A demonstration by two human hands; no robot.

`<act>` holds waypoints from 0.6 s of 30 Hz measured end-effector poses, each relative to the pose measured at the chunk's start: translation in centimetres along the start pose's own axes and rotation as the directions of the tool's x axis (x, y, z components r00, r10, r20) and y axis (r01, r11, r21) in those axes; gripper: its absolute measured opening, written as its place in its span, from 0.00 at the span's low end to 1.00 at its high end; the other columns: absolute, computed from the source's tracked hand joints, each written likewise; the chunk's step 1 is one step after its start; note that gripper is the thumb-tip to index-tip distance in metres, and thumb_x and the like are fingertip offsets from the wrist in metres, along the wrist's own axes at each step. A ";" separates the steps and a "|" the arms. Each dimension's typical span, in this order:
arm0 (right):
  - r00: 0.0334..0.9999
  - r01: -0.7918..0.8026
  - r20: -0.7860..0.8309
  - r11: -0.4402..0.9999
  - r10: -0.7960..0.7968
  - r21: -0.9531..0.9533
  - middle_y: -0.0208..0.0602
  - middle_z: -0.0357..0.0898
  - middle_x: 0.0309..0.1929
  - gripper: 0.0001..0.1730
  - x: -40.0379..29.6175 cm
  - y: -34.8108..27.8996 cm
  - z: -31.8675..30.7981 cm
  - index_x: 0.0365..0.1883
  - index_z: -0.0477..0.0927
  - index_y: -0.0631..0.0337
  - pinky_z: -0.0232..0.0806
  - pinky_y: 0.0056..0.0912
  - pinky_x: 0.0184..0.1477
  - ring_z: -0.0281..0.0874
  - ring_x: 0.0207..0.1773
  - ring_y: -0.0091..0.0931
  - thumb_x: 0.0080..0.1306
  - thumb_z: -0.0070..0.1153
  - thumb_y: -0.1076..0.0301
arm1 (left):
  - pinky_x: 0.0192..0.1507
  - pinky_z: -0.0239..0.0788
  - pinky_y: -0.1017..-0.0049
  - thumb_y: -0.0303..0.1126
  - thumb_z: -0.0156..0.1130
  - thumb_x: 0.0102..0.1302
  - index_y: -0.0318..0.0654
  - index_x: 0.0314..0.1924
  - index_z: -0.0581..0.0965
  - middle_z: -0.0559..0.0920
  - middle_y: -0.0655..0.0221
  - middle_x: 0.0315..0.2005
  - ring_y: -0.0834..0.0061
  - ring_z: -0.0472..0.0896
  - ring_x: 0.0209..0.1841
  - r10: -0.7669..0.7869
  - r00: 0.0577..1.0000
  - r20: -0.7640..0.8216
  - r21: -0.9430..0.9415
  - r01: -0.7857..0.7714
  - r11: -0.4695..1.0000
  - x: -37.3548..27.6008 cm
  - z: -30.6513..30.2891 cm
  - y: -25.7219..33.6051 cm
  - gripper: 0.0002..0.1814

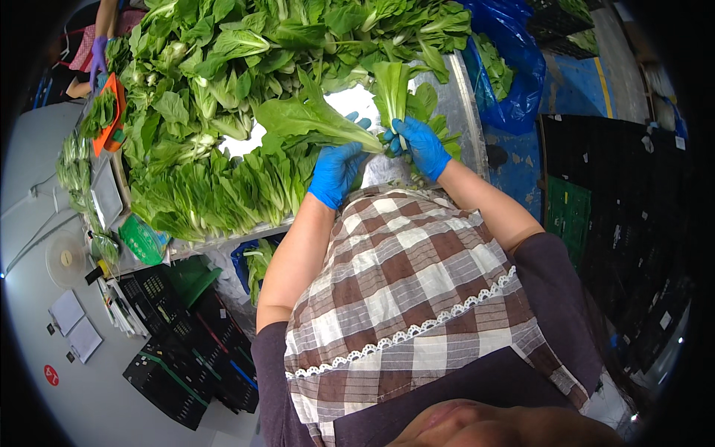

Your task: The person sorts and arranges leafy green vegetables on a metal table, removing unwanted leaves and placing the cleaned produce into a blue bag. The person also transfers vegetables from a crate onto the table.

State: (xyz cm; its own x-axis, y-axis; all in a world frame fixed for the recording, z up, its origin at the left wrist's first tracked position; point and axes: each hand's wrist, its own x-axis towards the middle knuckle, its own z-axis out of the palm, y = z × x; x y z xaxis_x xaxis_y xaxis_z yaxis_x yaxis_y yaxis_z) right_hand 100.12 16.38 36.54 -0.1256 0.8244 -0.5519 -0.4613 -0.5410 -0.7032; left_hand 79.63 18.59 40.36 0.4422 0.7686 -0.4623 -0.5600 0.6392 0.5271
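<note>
My left hand, in a blue glove, is closed around the base of a leafy green head, its broad leaves pointing up and left. Between the fingers of my right hand, also gloved in blue, is a pale-stemmed green leaf that stands nearly upright. Both hands are close together above the metal table. Loose leaves lie just behind my right hand. Along the table's near edge, left of my left hand, runs a row of leafy greens with their stems toward me.
A large pile of greens covers the table's far side. An orange scale holding greens stands at the left, near another person's purple-gloved hand. A blue plastic bag hangs at the right. Black crates are stacked beyond it.
</note>
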 end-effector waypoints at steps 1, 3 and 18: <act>1.000 -0.012 -0.023 1.000 0.011 -0.018 0.32 0.81 0.34 0.17 -0.1 -0.3 0.1 0.50 0.78 0.62 0.70 0.21 0.31 0.76 0.27 0.18 0.69 0.57 0.60 | 0.63 0.71 0.58 0.18 0.54 0.63 0.38 0.71 0.61 0.73 0.58 0.61 0.61 0.75 0.61 0.003 1.000 -0.001 0.001 -0.003 1.000 0.0 0.0 0.0 0.35; 0.997 -0.054 0.057 0.998 0.056 -0.038 0.31 0.81 0.34 0.17 0.5 0.2 -0.4 0.50 0.79 0.62 0.70 0.21 0.31 0.75 0.27 0.17 0.69 0.59 0.61 | 0.64 0.69 0.58 0.18 0.54 0.63 0.37 0.71 0.61 0.72 0.57 0.63 0.61 0.74 0.62 0.019 1.000 0.008 0.003 -0.019 1.000 0.1 -0.1 -0.1 0.35; 0.975 -0.077 0.211 0.997 0.069 0.027 0.34 0.81 0.38 0.19 -0.2 0.5 0.3 0.55 0.77 0.65 0.74 0.23 0.39 0.79 0.34 0.20 0.69 0.59 0.65 | 0.67 0.65 0.55 0.19 0.54 0.65 0.35 0.73 0.55 0.67 0.55 0.67 0.55 0.70 0.66 0.002 0.998 0.066 -0.215 0.013 0.977 0.2 -0.7 -0.6 0.37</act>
State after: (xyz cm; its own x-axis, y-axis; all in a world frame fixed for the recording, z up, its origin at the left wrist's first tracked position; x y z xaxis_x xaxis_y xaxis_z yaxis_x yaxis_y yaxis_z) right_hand 99.63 15.96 36.43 -0.3400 0.8014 -0.4921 -0.4738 -0.5979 -0.6465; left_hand 79.64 18.34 39.44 0.4868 0.7697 -0.4131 -0.6918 0.6284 0.3557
